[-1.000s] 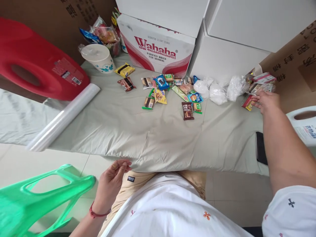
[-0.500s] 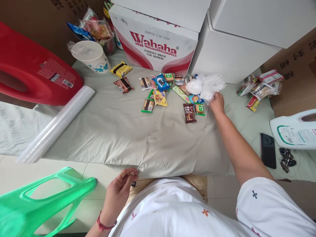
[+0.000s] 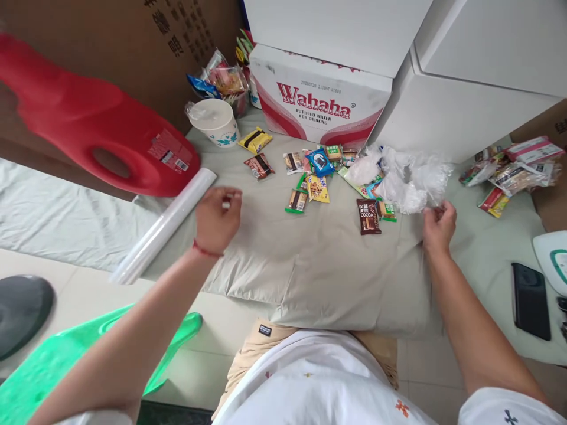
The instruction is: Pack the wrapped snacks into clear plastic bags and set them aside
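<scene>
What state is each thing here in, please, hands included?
Left hand: lifted over the cloth, fingers curled, grip unclear.
Right hand: pinching the bags' edge.
Bags: crumpled, heaped.
Jug: lying on its side.
Cup: upright, film-covered.
Box: shut.
Roll: lying flat.
Phone: flat, dark.

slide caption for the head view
Right hand grips clear plastic bags beside snack packets; left hand hovers near film roll.
</scene>
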Demonstrator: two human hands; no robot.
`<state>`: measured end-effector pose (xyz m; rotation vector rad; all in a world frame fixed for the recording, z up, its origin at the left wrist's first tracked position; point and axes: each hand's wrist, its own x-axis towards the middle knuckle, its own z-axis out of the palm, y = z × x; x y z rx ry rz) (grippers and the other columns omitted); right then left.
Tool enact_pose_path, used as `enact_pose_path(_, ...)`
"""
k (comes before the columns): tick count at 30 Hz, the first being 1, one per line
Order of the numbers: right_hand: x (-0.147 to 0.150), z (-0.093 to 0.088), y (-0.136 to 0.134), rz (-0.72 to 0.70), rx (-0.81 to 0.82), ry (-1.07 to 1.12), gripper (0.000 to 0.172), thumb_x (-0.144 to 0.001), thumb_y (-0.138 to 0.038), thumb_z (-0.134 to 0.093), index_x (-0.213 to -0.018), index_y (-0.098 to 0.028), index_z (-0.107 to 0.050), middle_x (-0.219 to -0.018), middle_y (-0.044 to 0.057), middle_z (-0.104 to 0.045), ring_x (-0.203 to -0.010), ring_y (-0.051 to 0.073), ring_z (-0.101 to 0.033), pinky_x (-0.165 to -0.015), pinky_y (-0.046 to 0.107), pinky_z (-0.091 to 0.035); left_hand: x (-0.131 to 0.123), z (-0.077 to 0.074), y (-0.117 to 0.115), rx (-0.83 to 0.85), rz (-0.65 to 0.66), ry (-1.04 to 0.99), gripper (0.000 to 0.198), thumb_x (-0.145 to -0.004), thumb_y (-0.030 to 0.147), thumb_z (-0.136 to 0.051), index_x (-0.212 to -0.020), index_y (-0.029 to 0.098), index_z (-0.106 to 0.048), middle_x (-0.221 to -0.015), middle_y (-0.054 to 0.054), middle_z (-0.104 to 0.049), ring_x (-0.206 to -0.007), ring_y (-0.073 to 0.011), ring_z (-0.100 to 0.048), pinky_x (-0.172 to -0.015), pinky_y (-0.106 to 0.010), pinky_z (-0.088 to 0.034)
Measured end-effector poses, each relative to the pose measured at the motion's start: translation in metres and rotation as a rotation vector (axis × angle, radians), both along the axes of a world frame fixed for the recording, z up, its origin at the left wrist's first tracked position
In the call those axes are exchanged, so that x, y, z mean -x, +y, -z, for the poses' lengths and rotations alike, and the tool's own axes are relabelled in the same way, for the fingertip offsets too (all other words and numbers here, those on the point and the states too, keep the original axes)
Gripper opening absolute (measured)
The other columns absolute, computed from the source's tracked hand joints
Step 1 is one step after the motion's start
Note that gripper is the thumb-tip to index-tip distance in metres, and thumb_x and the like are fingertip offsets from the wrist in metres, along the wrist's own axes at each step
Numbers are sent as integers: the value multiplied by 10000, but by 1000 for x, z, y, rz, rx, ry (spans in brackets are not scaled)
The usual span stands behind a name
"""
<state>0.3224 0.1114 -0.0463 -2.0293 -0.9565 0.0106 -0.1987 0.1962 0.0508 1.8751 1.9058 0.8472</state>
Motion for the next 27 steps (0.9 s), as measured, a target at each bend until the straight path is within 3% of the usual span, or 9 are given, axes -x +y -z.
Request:
enact_pose_path(3,5,6,-15,29,6,-89,450,-851,-358,-557,-1258,-170,-597,-1249,192,-639,-1052,269,-679,-892,431,-574,-5,-8,90,-78,-20,62,399,-966,290,-581,-1303,78,-609,-1387,-81,-553,-1264,-274,-651,-1132,-469,-456)
enact_pose_path(6,10,5,-14,2,18,-207,400,-838,-374,-541,-1154,-150,-641,-1133,168,-665,-1004,282,-670,-895,468,-580,2,0,158,-170,-113,131,419,-938,385,-669,-1275,151,-583,-1376,-46,-557,-1299,-309,-639,-1043,-435,-541)
enact_pose_path(8,12,3,-12,-12,37,-244,330,-840,-358,-525,-1058,-153,-665,-1058,164,-678,-1009,290,-660,-926,481,-569,11,12,184,-167,-133,130,355,-903,444,-722,-1060,137,-636,-1234,-34,-633,-1220,-310,-684,-898,-395,-586)
enact_pose_path(11,11,1,-11,-13,42,-241,255,-855,-324,-504,-961,-167,-675,-1012,151,-687,-1015,282,-651,-934,474,-560,23,28,195,-184,-35,161,615,-1020,590,-472,-1027,2,-653,-1179,-23,-662,-1188,-163,-665,-865,-303,-470)
enact_pose_path(13,10,2,-12,-5,30,-223,244,-856,-310,-511,-948,-161,-681,-1010,142,-687,-1002,267,-648,-922,454,-557,25,31,187,-233,28,191,683,-1072,574,-358,-1110,-44,-646,-1195,-45,-673,-1173,-110,-644,-836,-305,-402)
enact_pose_path(17,21,-11,-17,71,-66,-170,222,-854,-276,-519,-959,-170,-683,-1057,125,-679,-963,238,-651,-826,400,-570,17,20,132,-504,112,316,410,-1062,426,-484,-1141,117,-741,-1133,-75,-728,-1016,-144,-689,-770,-302,-497)
enact_pose_path(21,74,-64,-29,44,-259,-253,164,-916,-243,-523,-953,-219,-681,-1052,111,-675,-1061,267,-656,-819,418,-567,-8,9,42,-649,449,396,263,-1048,258,-518,-1181,149,-717,-1214,-78,-719,-1043,-159,-684,-861,-288,-562)
enact_pose_path(24,135,-114,-34,-403,-293,-253,130,-972,-237,-556,-963,-252,-685,-997,68,-700,-1006,244,-684,-891,433,-567,-40,8,-19,-615,692,401,263,-1045,227,-489,-1173,181,-715,-1177,-103,-739,-1025,-191,-695,-837,-296,-572)
enact_pose_path(27,188,-141,-27,-953,-45,-238,204,-993,-174,-533,-1100,-248,-689,-1132,77,-736,-1090,227,-687,-984,407,-550,-74,8,-57,-602,868,302,240,-1024,147,-497,-1134,167,-708,-1142,-125,-741,-945,-198,-691,-830,-322,-571)
